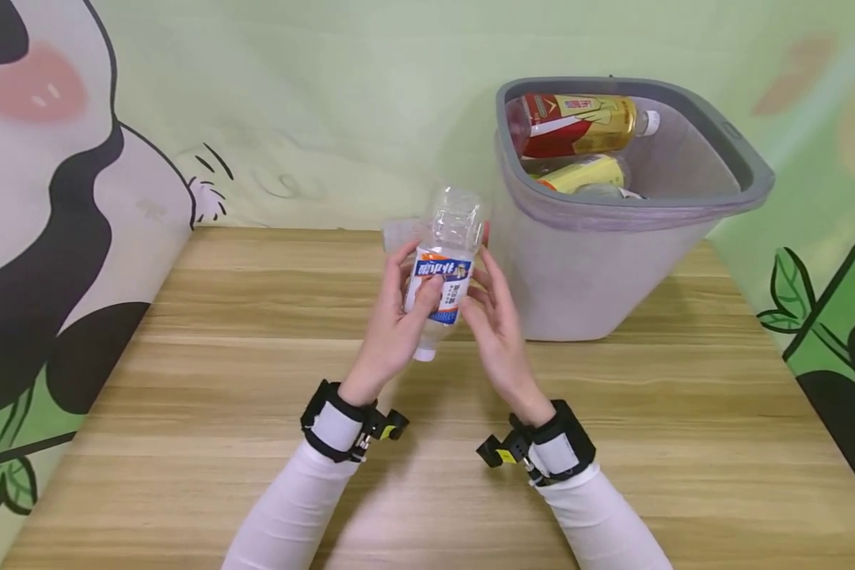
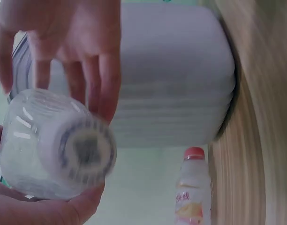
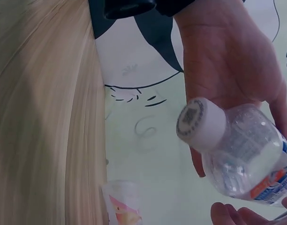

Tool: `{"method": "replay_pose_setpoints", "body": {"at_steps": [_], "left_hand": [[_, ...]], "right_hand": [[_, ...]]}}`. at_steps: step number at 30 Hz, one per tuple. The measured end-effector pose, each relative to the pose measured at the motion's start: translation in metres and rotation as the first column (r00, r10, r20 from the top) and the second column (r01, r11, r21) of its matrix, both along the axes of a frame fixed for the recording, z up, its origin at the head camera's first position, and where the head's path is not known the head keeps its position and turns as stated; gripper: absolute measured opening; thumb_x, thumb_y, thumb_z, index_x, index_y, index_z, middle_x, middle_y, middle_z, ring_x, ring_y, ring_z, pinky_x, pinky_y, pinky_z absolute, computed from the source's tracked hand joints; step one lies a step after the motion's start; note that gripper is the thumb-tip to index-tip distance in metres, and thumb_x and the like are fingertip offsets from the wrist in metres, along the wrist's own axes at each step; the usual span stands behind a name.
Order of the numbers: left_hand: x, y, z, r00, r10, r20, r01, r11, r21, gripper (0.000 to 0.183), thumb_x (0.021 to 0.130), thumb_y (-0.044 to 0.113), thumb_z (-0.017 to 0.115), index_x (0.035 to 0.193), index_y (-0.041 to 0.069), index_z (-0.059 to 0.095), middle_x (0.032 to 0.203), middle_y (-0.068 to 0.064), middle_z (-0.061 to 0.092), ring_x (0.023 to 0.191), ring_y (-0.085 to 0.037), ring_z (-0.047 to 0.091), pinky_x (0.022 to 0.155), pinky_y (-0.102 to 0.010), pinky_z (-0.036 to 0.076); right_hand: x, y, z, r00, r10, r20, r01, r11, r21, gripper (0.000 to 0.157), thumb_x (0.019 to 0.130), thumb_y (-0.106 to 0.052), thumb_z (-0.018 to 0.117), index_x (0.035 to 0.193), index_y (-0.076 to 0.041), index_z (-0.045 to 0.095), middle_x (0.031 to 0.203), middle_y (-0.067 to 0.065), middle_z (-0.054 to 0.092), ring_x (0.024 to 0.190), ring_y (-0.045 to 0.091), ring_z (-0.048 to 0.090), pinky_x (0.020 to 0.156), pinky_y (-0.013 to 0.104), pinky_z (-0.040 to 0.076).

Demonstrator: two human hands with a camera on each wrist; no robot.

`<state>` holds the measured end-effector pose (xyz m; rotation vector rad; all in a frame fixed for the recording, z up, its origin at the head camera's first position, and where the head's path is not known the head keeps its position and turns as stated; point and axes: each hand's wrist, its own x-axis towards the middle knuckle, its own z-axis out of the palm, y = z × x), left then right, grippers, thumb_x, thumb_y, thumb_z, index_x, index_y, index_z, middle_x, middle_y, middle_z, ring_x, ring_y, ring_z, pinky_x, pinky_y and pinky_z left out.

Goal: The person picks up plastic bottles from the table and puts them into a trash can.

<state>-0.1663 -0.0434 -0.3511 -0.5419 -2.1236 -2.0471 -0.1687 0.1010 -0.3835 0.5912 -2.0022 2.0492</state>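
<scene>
A clear plastic bottle with a white, blue and orange label is tilted cap-down, its white cap toward the person. My left hand grips it, thumb across the label. Close against its right side is my right hand; in the left wrist view its fingers extend loosely beside the bottle. Behind the held bottle, another bottle with a red cap and peach-pictured label lies on its side on the table. The head view shows only part of it.
A pale bin with a grey rim stands at the right rear. Inside lie a red-and-gold labelled bottle and a yellow-labelled bottle. The wood-grain table meets a panda-printed backdrop.
</scene>
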Motion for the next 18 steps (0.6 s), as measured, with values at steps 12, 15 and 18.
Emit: {"method": "replay_pose_setpoints", "body": {"at_steps": [12,15,18], "left_hand": [[-0.007,0.006,-0.020,0.998,0.018,-0.056,-0.026,0.990,-0.138,0.045,0.101,0.021,0.044,0.142,0.009,0.032,0.135,-0.018,0.049,0.118,-0.029,0.052,0.097,-0.041,0.046],[-0.012,0.002,-0.029,0.995,0.054,-0.082,-0.069,0.979,-0.194,0.043,0.101,0.029,0.041,0.141,0.014,0.038,0.138,-0.011,0.049,0.122,-0.023,0.050,0.100,-0.039,0.043],[-0.013,-0.001,-0.029,0.991,0.074,-0.108,-0.096,0.972,-0.216,0.043,0.102,0.033,0.038,0.139,0.012,0.042,0.135,-0.010,0.053,0.121,-0.019,0.051,0.101,-0.036,0.043]], "right_hand": [[0.004,0.007,0.011,0.998,-0.002,-0.064,0.008,0.994,0.105,0.065,0.094,0.004,0.048,0.151,-0.004,0.017,0.150,0.016,0.028,0.120,0.030,0.046,0.093,0.036,0.049],[0.009,0.007,0.020,0.998,-0.004,-0.066,0.013,0.991,0.132,0.066,0.092,0.005,0.049,0.149,0.002,0.016,0.147,0.022,0.030,0.113,0.032,0.048,0.088,0.034,0.050],[0.010,0.006,0.023,0.998,-0.005,-0.065,0.014,0.989,0.144,0.070,0.090,0.006,0.052,0.149,0.003,0.016,0.144,0.023,0.033,0.110,0.032,0.048,0.086,0.037,0.049]]}}
